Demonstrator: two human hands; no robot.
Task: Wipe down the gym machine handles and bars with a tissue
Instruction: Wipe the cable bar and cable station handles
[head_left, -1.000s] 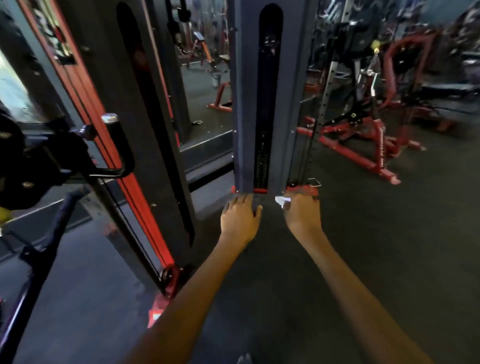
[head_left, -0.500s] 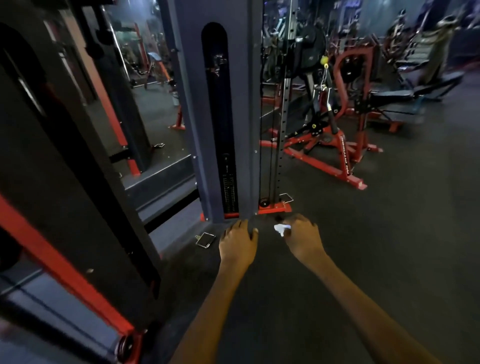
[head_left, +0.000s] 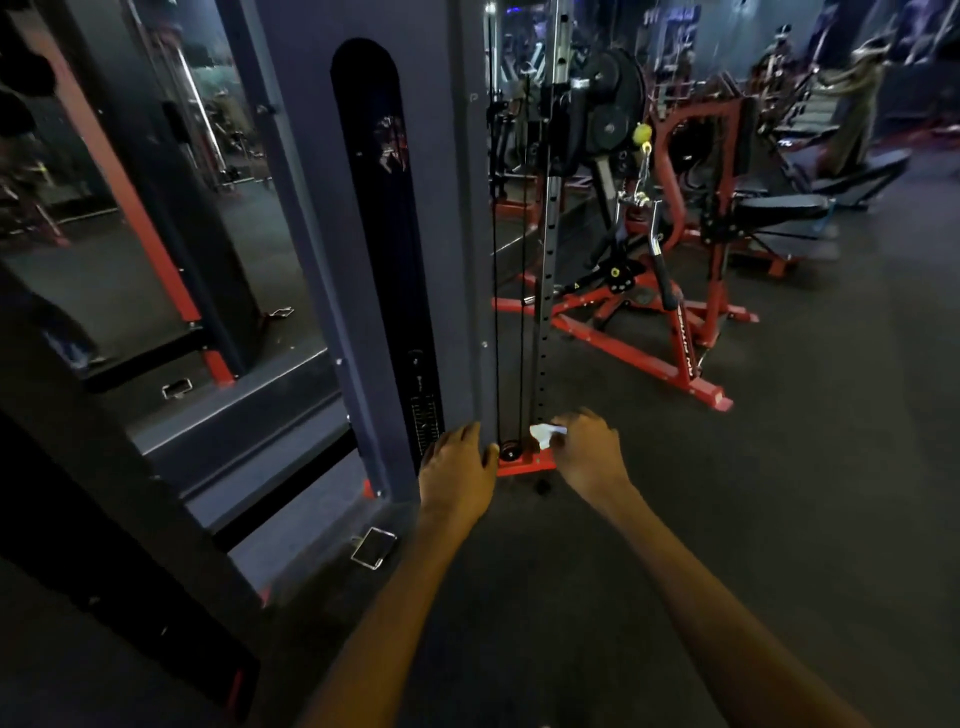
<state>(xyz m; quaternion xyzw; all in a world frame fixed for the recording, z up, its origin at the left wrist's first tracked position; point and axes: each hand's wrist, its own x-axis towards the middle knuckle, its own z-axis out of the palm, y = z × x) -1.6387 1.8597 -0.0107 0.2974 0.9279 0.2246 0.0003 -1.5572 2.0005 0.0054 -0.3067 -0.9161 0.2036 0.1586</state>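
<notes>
both hands sit further up and closer to the foot of the cable machine than they did half a second ago, and the view has swung so the grey column (head_left: 363, 208) now fills the middle, with the red base plate (head_left: 524, 465) showing between the hands.

right hand (head_left: 589, 449) pinches a small white tissue (head_left: 544, 434) between thumb and fingertips, its fingers curled around the wad. the tissue is just beside the lower end of the perforated chrome upright (head_left: 545, 291), near the small black pulley (head_left: 510, 451); whether it touches the upright i cannot tell. left hand (head_left: 457, 467) holds nothing, its fingers straight and loosely together, lying against the lower edge of the grey column.

by the look of it the tissue is light, soft and easy to tear. it will bunch and shred if dragged hard over the adjustment holes or the sharp plate edge, so it wants holding as a folded pad with most of it under the fingertips, not by a corner. the upright is rigid, smooth metal, probably slick, and would be best wrapped with the tissue from the front and stroked along its length. the two black cables (head_left: 496, 260) run close beside it and could snag the paper. a loose metal handle (head_left: 373, 546) lies on the floor near the column, apart from both hands.
</notes>
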